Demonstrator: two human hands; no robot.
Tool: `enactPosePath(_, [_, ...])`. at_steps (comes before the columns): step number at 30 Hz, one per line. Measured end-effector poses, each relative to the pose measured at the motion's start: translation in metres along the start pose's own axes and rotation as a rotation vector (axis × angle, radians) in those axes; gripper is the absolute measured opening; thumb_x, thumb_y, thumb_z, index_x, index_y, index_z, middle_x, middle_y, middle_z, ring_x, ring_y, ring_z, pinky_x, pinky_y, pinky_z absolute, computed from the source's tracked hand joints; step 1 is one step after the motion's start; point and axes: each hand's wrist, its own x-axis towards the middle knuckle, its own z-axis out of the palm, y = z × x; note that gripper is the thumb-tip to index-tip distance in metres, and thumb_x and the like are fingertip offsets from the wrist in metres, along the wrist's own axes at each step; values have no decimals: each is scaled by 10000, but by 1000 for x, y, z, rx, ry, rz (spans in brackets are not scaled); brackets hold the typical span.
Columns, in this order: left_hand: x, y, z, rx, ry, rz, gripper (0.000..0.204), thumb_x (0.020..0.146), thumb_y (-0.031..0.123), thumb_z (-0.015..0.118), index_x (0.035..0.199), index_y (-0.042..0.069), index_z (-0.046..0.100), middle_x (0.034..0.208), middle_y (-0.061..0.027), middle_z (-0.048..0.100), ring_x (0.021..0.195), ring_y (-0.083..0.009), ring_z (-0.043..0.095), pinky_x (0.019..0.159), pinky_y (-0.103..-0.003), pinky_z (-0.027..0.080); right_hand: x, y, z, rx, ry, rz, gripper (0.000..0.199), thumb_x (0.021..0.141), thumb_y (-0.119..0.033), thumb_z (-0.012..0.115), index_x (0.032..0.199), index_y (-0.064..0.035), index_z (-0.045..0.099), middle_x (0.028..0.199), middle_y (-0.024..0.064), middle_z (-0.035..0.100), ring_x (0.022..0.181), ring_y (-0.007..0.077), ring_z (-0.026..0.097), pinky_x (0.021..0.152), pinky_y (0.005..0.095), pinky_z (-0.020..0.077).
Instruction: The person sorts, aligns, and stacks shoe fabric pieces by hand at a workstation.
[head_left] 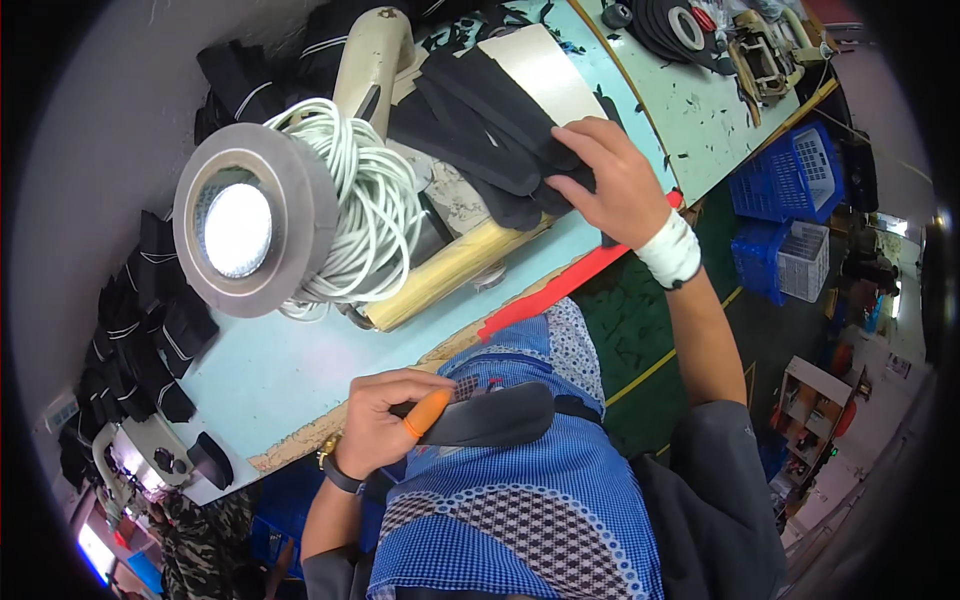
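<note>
The left hand is curled shut round 1 dark piece. The piece is flat, smooth and long w/ a round end, like a shoe sole. 1 finger wears a soft orange finger cap, and it presses on top of the piece. The piece pokes out to the right of the fingers, over the blue checked apron. A dark watch sits on that wrist, just below the hand.

The right hand lies w/ fingers spread flat on a pile of black pieces. They look soft and thin, same long shape, stacked in a messy fan; too many overlap to count. The pile is under the fingertips and runs off to their left. A white wrap goes round that wrist.

Under the pile is a pale blue table w/ a red edge strip. Left of the right-hand fingers is 1 big round lamp, shiny in the middle, next to a fat coil of white cable. More black pieces lie far left of both hands. 2 blue plastic crates stand on the floor, right of the right hand.
</note>
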Motion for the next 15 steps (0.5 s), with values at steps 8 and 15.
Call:
enactPosePath(8, [19, 20, -15, 276, 39, 95, 260, 766, 47, 772, 1019, 19, 720, 1016, -154, 717, 753, -178, 713, 650, -237, 556, -2, 3, -12, -203, 106, -69, 128, 800, -23, 654, 921, 12, 633, 936, 147, 637, 895, 313, 621, 778, 393, 511])
enactPosePath(15, [24, 95, -3, 317, 69, 409, 312, 845, 96, 706, 1135, -10, 661, 1111, -202, 683, 845, -245, 702, 665, -259, 551, -5, -111, -92, 194, -199, -273, 210, 630, -31, 658, 837, -12, 631, 761, 91, 599, 661, 266, 607, 570, 358, 492])
